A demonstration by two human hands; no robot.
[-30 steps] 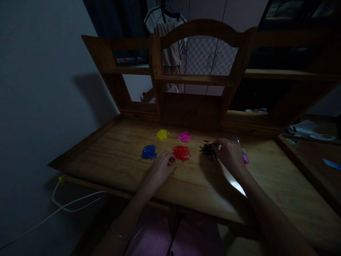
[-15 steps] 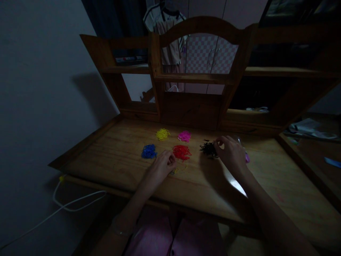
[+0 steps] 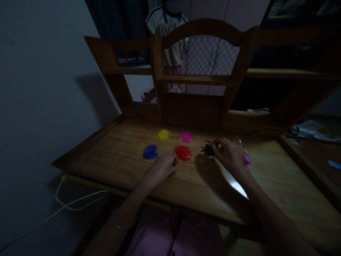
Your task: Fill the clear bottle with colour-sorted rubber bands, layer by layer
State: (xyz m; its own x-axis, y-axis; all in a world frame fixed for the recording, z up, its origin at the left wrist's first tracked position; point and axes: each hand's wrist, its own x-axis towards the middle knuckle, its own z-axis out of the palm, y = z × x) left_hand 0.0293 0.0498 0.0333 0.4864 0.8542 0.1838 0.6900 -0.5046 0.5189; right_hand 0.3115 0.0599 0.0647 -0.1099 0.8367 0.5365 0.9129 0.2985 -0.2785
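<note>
Scattering the black pile [image 3: 207,149] looks like the main risk: right hand [image 3: 226,151] is at its right edge, just right of frame centre, and tangled pieces could drag neighbours out if one gets pulled. Loose dark bit [image 3: 207,141] at the pile's upper edge would be easy to brush away. Left hand [image 3: 166,164] is right up beside the red pile [image 3: 183,153]; a careless knuckle could shove red pieces into the small yellow bits [image 3: 177,171] just below, mixing colours. Light is dim, so dark pieces could get missed. Purple-and-clear container [image 3: 246,159] lies just right of the right hand, could get knocked if the arm swings outward.

Pose: right forearm enters from lower right, slanting up-left, palm down, fingers pointing left and down at the black pile. Thumb and forefinger look pinched close; whether a piece is between them, cannot tell. Left forearm enters from lower left, slanting up-right, hand low over the tabletop [image 3: 119,149], fingers curled with tips tucked in; cannot tell if they hold anything.

Other piles: blue pile [image 3: 150,152] up-left of the left hand, yellow pile [image 3: 163,134] and pink pile [image 3: 185,137] higher, mid-frame, both apart from the hands
</note>
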